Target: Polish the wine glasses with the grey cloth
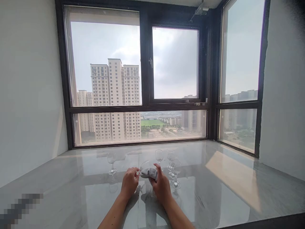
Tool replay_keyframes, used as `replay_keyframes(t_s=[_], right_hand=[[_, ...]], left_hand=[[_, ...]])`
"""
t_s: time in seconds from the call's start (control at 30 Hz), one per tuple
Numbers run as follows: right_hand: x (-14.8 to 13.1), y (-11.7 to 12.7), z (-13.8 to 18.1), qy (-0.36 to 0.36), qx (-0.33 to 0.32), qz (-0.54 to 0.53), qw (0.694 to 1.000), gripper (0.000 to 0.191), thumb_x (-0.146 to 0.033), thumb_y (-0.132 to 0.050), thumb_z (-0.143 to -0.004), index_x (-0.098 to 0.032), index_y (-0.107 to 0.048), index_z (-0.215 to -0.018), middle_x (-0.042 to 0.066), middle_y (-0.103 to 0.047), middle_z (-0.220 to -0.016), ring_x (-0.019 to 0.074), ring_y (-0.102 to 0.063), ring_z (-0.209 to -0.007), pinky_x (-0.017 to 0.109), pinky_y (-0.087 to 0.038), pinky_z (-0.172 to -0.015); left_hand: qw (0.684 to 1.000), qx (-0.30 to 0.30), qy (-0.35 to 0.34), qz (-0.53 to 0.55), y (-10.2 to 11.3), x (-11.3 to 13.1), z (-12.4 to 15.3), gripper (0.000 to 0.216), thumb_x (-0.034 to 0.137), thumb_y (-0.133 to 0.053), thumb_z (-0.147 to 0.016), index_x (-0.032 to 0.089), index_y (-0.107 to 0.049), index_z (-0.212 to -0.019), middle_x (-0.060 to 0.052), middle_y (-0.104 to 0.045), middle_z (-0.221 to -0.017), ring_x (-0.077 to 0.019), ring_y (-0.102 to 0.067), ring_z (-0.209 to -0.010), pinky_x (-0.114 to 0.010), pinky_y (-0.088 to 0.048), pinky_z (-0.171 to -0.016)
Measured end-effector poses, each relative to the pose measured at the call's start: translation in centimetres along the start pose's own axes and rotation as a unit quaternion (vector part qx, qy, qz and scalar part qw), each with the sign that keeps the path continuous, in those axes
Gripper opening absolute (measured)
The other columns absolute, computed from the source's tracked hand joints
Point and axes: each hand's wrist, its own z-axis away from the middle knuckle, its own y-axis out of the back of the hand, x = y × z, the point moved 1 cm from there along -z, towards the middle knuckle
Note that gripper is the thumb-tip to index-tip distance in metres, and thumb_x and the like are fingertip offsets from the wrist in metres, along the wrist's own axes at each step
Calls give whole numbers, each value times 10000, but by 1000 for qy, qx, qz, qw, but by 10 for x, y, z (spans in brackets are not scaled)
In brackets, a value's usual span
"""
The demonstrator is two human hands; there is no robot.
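My left hand (130,182) is closed with its fingertips pinched at the stem side of a clear wine glass (145,164), which is tilted over the sill. In my right hand (162,185) is a crumpled grey-white cloth (149,173), pressed against the bowl of that glass. Part of the bowl is hidden behind the cloth and fingers. To the left of my hands one wine glass (111,163) stands upright. Just beyond my right hand stand several more, among them a wine glass (159,155) at the back and a nearer wine glass (176,171).
The glasses stand on a shiny grey marble-look sill (95,197) that mirrors the light. Dark-framed windows (140,109) border it at the back and right, with a white wall (30,95) at the left. A pixelated dark patch covers the lower left corner.
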Motion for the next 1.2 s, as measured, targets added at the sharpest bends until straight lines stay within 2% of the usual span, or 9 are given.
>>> replay_keyframes(t_s=[0.1,0.33,0.47,0.57,0.67,0.77,0.9,1.07,1.2], right_hand=[[-1,4,-1,-5,36,22,999,485,-241,-522,-890,-234,-463,-1372,77,-771,-1137,269,-761,-945,326,-548,-739],[2,9,-3,-55,104,53,992,406,-343,-487,-946,-214,-494,-1331,91,-790,-1048,287,-770,-877,324,-528,-673],[4,11,-5,-93,117,36,988,400,-303,-448,-947,-210,-476,-1335,104,-785,-1089,296,-764,-904,333,-522,-680],[4,10,-5,-98,87,25,991,429,-293,-463,-946,-204,-451,-1366,113,-777,-1124,297,-761,-929,337,-526,-711],[3,7,-2,-82,32,4,996,513,-252,-517,-920,-212,-416,-1422,92,-783,-1085,274,-761,-966,316,-533,-754],[-1,3,1,-51,-8,-24,998,612,-190,-542,-879,-224,-376,-1467,75,-776,-1084,253,-751,-1019,306,-539,-806],[-6,1,1,-3,-30,-63,998,709,-189,-542,-857,-228,-294,-1520,38,-759,-1010,237,-754,-897,319,-557,-777],[-19,15,6,40,-5,-73,997,669,-216,-523,-880,-206,-304,-1513,15,-732,-884,223,-726,-725,306,-553,-659],[-52,52,23,115,20,-42,992,657,-243,-545,-911,-221,-318,-1527,16,-741,-858,219,-718,-656,285,-540,-577]], left_hand=[[999,-19,-41,-21,4,8,1,237,76,-554,-862,213,-744,-899,-50,-691,-806,-253,-591,-889,-353,-444,-835],[994,-49,-100,-11,2,12,3,302,34,-577,-835,254,-784,-833,-47,-692,-812,-244,-558,-876,-348,-429,-824],[996,-4,-66,56,0,6,1,242,84,-564,-844,238,-743,-789,-42,-668,-778,-235,-565,-857,-333,-446,-814],[991,33,-24,124,-1,2,-2,163,194,-567,-860,234,-712,-798,-35,-672,-784,-228,-581,-847,-338,-454,-826],[978,4,22,207,-4,1,-4,150,333,-597,-837,222,-691,-805,-27,-674,-769,-212,-592,-779,-328,-457,-775],[962,-45,48,267,-9,5,-4,282,480,-590,-843,210,-654,-792,-5,-640,-699,-185,-578,-683,-304,-446,-690],[957,-67,55,278,-14,9,-4,395,589,-528,-879,221,-569,-741,23,-559,-612,-159,-529,-601,-283,-418,-607],[969,-38,66,234,-12,7,-4,344,522,-486,-882,231,-533,-706,-25,-589,-720,-187,-553,-687,-316,-449,-672],[984,17,49,170,-8,5,-5,286,437,-543,-843,219,-601,-667,-77,-623,-800,-257,-597,-866,-389,-476,-808]])
